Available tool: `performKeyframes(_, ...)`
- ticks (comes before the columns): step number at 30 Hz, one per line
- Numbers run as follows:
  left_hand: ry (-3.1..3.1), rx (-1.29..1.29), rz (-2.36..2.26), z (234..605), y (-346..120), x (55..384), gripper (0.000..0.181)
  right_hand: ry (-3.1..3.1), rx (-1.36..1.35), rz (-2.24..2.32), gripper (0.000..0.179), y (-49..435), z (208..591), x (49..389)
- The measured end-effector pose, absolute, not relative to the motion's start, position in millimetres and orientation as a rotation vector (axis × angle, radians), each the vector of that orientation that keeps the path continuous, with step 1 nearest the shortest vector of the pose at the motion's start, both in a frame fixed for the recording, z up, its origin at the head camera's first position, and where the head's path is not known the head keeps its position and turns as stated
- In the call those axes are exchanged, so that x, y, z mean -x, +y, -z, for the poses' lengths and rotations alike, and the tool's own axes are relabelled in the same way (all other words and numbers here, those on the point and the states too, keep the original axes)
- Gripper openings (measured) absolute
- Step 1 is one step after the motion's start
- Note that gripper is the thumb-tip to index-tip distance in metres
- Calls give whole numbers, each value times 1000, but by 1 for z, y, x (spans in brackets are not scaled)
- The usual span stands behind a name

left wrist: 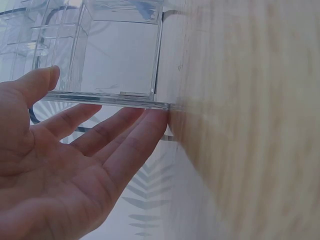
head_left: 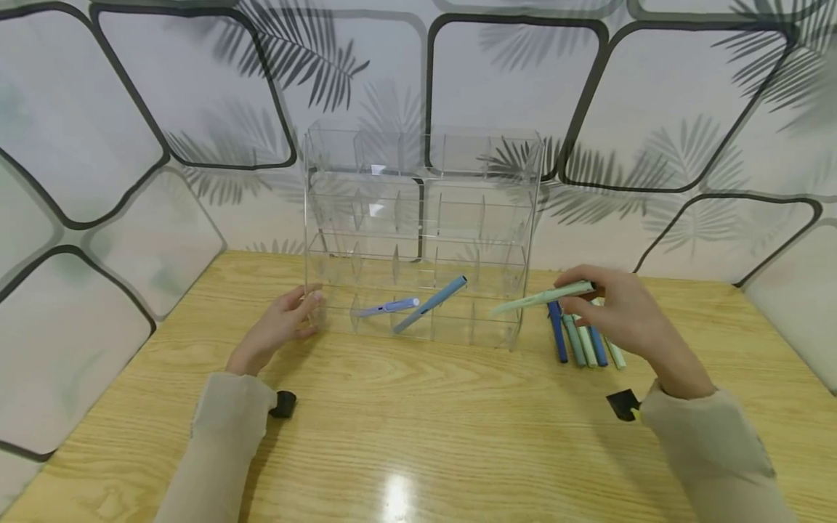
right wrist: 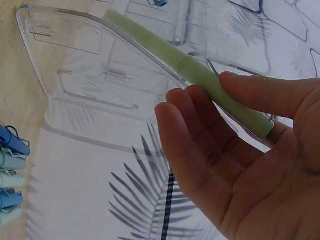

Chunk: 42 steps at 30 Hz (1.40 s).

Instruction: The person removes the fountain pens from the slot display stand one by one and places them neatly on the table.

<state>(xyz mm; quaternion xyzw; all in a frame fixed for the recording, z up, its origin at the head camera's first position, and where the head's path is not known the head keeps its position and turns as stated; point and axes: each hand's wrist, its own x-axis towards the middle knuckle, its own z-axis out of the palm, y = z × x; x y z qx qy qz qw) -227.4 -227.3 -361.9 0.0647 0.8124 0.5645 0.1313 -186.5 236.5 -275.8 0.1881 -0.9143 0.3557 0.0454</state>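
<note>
A clear acrylic organizer (head_left: 418, 236) with tiers of compartments stands upright against the wall. My left hand (head_left: 280, 323) holds its lower left side; in the left wrist view the thumb is on one side of the clear panel (left wrist: 117, 100) and the fingers on the other. A light purple pen (head_left: 390, 306) and a blue pen (head_left: 429, 305) lean in the bottom tier. My right hand (head_left: 615, 305) pinches a light green pen (right wrist: 187, 67) by its clip end, between thumb and fingers. The pen's far end overlaps the organizer's right side in the head view.
Several blue and green pens lie side by side on the wooden table (head_left: 418, 414), right of the organizer, among them a dark blue pen (head_left: 558, 334). Behind, a patterned wall (head_left: 510, 87) with leaf prints borders the table.
</note>
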Motion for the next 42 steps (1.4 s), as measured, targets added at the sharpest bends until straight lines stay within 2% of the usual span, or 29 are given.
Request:
performKeyframes(9,2374,-192,-1619,361,-227,227,70,-2774,-547,-1103,26,255,268,179)
performKeyframes(21,2382,-188,-1607,361,-228,228,69,-2633,-597,-1327,22,282,266,178)
performKeyframes(31,2358,-159,-1620,360,-227,226,67,-2558,-486,-1571,34,302,268,180)
performKeyframes(36,2348,-155,-1635,361,-227,226,69,-2578,-471,-1591,26,308,271,182)
performKeyframes(42,2352,-157,-1633,361,-227,227,69,-2611,-469,-1596,31,315,274,186)
